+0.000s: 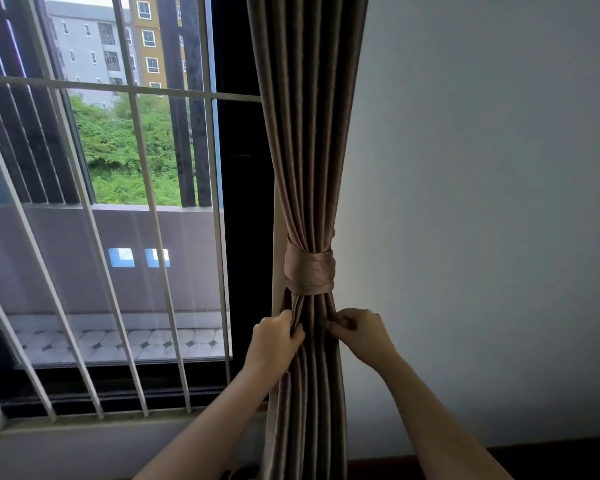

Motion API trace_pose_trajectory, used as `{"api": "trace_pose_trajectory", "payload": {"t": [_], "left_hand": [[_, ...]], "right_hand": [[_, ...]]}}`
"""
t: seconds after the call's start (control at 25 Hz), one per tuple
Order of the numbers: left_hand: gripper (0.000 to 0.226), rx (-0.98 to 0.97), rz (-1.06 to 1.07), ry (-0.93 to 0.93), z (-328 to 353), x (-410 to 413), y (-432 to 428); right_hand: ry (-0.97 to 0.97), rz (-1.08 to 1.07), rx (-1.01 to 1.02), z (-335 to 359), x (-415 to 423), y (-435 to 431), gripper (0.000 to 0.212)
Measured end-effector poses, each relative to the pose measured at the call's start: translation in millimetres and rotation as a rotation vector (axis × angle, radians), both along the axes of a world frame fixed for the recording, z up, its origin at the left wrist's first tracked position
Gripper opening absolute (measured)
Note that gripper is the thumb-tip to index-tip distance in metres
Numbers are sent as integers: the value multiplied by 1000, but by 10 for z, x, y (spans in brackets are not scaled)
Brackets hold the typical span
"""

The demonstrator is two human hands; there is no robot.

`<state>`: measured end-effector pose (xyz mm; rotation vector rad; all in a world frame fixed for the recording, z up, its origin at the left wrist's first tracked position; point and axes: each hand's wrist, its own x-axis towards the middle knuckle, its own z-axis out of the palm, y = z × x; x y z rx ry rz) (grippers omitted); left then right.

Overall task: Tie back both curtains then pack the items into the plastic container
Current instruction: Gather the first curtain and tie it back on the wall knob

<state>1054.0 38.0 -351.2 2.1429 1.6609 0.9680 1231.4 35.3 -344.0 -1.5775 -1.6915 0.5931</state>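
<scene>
A brown pleated curtain [307,150] hangs at the right side of the window, gathered into a narrow bundle. A matching fabric tieback [309,271] is wrapped around it at mid height. Just below the tieback, my left hand [276,341] pinches folds on the curtain's left side. My right hand [359,332] pinches folds on its right side. Both hands are closed on the fabric. No plastic container, no loose items and no second curtain are in view.
White window bars [146,188] cover the glass to the left, with a dark window frame [245,202] next to the curtain. A plain white wall [482,202] fills the right. A dark edge of furniture [499,455] shows at the bottom right.
</scene>
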Motion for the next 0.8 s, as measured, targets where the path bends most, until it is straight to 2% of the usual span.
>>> {"api": "trace_pose_trajectory", "payload": {"t": [0.08, 0.2, 0.28, 0.36, 0.48, 0.64, 0.72, 0.8], "left_hand": [[15, -128, -34, -345, 96, -114, -20], [27, -493, 7, -1128, 331, -239, 173], [27, -679, -32, -1414, 477, -280, 334], [26, -774, -48, -1480, 560, -258, 450], [27, -817, -37, -1454, 597, -194, 530], [58, -669, 39, -1546, 538, -234, 639], [51, -580, 61, -1466, 468, -276, 600], [37, -448, 14, -1258, 315, -310, 491]], "right_hand": [[316, 33, -118, 76, 8, 28, 13], [923, -64, -241, 246, -53, 159, 23], [1184, -58, -342, 410, -126, 266, 30], [1306, -58, -440, 540, -178, 366, 29], [1357, -110, -501, 625, -225, 438, 13], [1451, -189, -347, 587, -226, 478, 5], [1273, -174, -256, 501, -236, 460, 15], [976, -129, -169, 354, -265, 393, 22]]}}
